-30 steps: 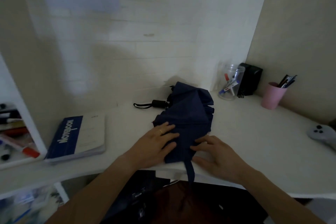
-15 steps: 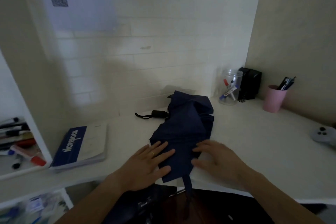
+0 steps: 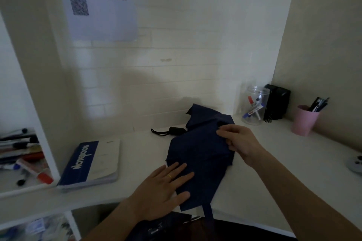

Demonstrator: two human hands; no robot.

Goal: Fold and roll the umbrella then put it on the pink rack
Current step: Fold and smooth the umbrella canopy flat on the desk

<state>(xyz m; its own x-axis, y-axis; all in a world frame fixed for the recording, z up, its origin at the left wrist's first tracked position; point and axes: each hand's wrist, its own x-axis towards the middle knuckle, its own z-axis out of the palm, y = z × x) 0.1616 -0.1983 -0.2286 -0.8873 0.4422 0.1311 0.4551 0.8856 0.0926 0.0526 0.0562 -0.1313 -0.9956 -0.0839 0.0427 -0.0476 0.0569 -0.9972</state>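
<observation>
A dark blue umbrella (image 3: pixel 197 152) lies collapsed on the white desk (image 3: pixel 274 182), its canopy spread in loose folds and its black handle (image 3: pixel 175 130) with a wrist strap pointing left. A closing strap hangs over the desk's front edge. My left hand (image 3: pixel 164 184) lies flat with fingers spread on the near end of the canopy. My right hand (image 3: pixel 238 143) pinches a fold of cloth at the canopy's right side, farther back. No pink rack is in view.
A blue notebook (image 3: pixel 90 164) lies at the left of the desk. A clear jar with markers (image 3: pixel 254 106), a black box (image 3: pixel 276 101) and a pink cup of pens (image 3: pixel 304 120) stand at the back right. A grey controller (image 3: pixel 356 164) sits at the right edge. A shelf with markers (image 3: pixel 23 158) is at far left.
My right hand has left the near end of the canopy and moved up and back to grip a fold at its right side. My left hand stays pressed on the near end.
</observation>
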